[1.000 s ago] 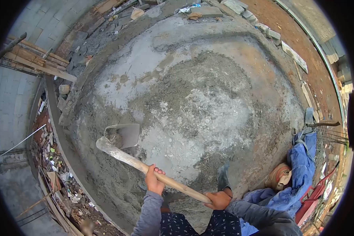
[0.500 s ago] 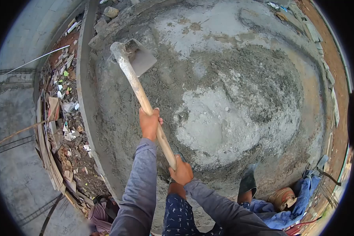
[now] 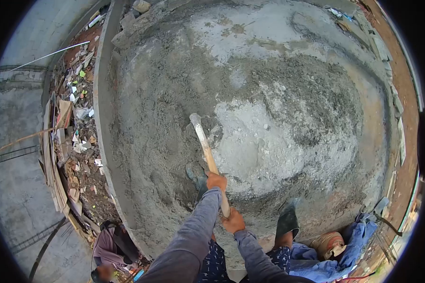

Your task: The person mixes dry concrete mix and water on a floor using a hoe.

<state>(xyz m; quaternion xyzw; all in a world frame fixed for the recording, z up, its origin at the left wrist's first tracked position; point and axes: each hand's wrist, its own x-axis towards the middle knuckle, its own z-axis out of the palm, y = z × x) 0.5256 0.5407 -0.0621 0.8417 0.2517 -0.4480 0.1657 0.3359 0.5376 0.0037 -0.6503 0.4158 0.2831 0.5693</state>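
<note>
A hoe with a long wooden handle (image 3: pixel 207 150) lies across the middle of the view, its head end low at the left side of the pale powder heap (image 3: pixel 250 137). The metal blade is barely visible, blending into the grey mix. My left hand (image 3: pixel 216 181) is wrapped round the middle of the handle. Nearer my body, my right hand (image 3: pixel 234 221) grips the handle's lower end. Darker wet mix (image 3: pixel 160 127) spreads left of the heap. My boots (image 3: pixel 288 217) stand apart at the near side of the mix.
A low concrete edge (image 3: pixel 100 108) runs along the left, with rubble and debris (image 3: pixel 80 146) beyond it. Another person (image 3: pixel 111 250) is at the lower left. A blue tarp (image 3: pixel 363 238) and a sack (image 3: pixel 327 245) lie at the lower right.
The hoe head has come down and toward me, from the upper left to beside the powder heap. My left hand has moved right and nearer my body, and my right hand slightly right and down.
</note>
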